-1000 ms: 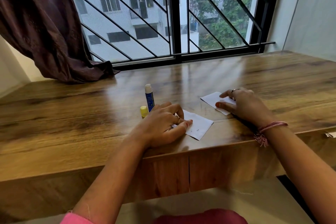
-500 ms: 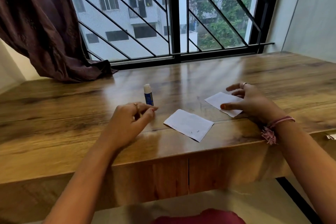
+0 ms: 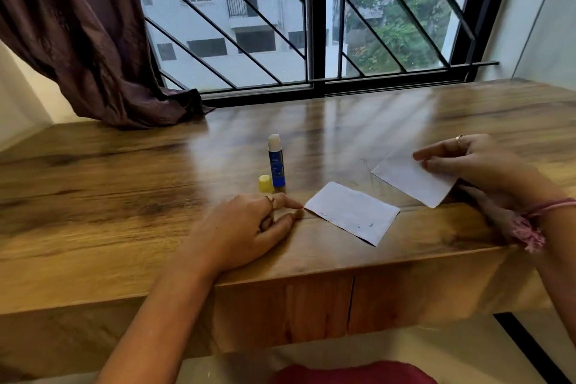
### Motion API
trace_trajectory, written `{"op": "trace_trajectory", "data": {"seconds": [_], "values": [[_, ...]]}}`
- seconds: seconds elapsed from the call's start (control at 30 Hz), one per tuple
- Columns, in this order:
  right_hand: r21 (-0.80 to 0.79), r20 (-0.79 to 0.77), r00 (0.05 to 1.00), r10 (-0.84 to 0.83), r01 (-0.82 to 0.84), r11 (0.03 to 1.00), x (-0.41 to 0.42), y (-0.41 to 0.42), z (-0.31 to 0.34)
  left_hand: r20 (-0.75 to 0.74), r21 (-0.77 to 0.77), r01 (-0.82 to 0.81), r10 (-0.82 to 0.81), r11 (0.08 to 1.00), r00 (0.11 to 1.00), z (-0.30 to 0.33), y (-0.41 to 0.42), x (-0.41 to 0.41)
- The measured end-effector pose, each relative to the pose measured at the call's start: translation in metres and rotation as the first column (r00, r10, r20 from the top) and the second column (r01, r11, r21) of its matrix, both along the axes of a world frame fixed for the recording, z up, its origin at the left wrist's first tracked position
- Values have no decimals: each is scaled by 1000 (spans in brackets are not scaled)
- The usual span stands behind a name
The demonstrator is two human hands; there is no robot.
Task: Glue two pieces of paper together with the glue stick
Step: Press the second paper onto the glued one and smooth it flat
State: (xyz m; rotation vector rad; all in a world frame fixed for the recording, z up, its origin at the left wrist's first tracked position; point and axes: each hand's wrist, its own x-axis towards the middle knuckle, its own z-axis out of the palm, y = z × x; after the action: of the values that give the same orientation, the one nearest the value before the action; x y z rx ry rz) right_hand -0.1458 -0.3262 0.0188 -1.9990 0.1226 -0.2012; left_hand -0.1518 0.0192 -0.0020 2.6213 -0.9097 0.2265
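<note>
glue stick [image 3: 276,165] upright, uncapped beside its yellow cap [image 3: 265,183]; near paper [image 3: 352,212] flat, unjoined; right hand [image 3: 473,165] pinches far paper [image 3: 414,181]; left hand [image 3: 246,231] relaxed, empty; joining remains.

Glossy wood desk [image 3: 124,196], matt paper [image 3: 352,212]

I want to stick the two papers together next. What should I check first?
1. Glue stick cap off: ok, yellow cap stands beside it.
2. Glue stick upright: ok.
3. Near paper flat on the table: ok.
4. Far paper held: ok, right hand pinches it.
5. Left hand free: ok, holds nothing.
6. Glue already on near paper: cannot tell.
</note>
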Motion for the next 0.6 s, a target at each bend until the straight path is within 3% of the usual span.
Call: {"op": "trace_trajectory", "data": {"seconds": [0.13, 0.27, 0.4, 0.6], "values": [[284, 27, 995, 98, -102, 954, -6, 15, 12, -3, -20, 16, -16, 1000, 1000, 0, -1, -1], [408, 10, 968, 252, -234, 883, -7, 45, 14, -17, -15, 27, -27, 1000, 999, 1, -1, -2], [396, -46, 937, 346, -300, 868, -8, 68, 13, -23, -45, 12, -13, 999, 1000, 0, 0, -2], [338, -93, 932, 350, -301, 892, -9, 76, 11, -18, -34, 3, -4, 999, 1000, 2, -2, -5]]}}
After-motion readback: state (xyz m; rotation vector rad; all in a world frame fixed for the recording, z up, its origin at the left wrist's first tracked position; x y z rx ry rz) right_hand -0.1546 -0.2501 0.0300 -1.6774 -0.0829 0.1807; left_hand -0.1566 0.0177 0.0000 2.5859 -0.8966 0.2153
